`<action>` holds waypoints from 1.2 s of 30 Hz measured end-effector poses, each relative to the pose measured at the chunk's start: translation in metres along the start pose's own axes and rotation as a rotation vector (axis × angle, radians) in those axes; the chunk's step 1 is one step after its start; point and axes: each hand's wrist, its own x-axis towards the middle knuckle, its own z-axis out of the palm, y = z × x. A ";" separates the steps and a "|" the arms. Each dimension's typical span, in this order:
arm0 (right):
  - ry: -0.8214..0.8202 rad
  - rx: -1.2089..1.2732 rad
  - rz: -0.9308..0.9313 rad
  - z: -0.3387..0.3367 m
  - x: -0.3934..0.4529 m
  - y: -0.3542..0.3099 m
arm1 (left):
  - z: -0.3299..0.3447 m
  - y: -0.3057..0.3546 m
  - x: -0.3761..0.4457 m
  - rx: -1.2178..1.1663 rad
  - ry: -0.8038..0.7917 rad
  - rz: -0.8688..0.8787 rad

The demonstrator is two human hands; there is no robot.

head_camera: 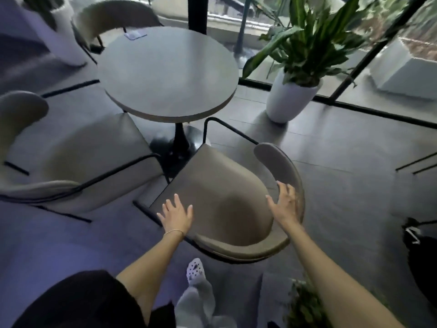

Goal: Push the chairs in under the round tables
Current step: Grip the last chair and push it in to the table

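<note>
A round dark table (168,72) on a black pedestal stands ahead. A beige chair (220,183) with a curved backrest and black metal frame sits in front of it, pulled out and turned, its front corner near the table's base. My left hand (176,215) hovers with fingers spread over the left end of the backrest. My right hand (285,203) is spread open against the inside of the backrest's right arm; contact is unclear. A second beige chair (78,157) stands at the left, its seat front just under the table edge. A third chair (113,15) is behind the table.
A white pot with a leafy plant (290,95) stands right of the table by the glass wall. Another white planter (59,36) is at the far left. A dark bag (421,252) lies on the floor at the right. My foot (195,271) is below the chair.
</note>
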 end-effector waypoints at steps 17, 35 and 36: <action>-0.116 -0.341 -0.312 0.021 0.181 -0.017 | 0.053 0.009 0.022 -0.409 0.236 -0.534; -0.198 -0.460 -0.298 -0.003 0.262 0.025 | 0.055 0.046 0.072 -0.337 0.323 -0.450; -0.191 -0.456 -0.268 -0.007 0.264 0.032 | 0.053 0.053 0.078 -0.333 0.314 -0.411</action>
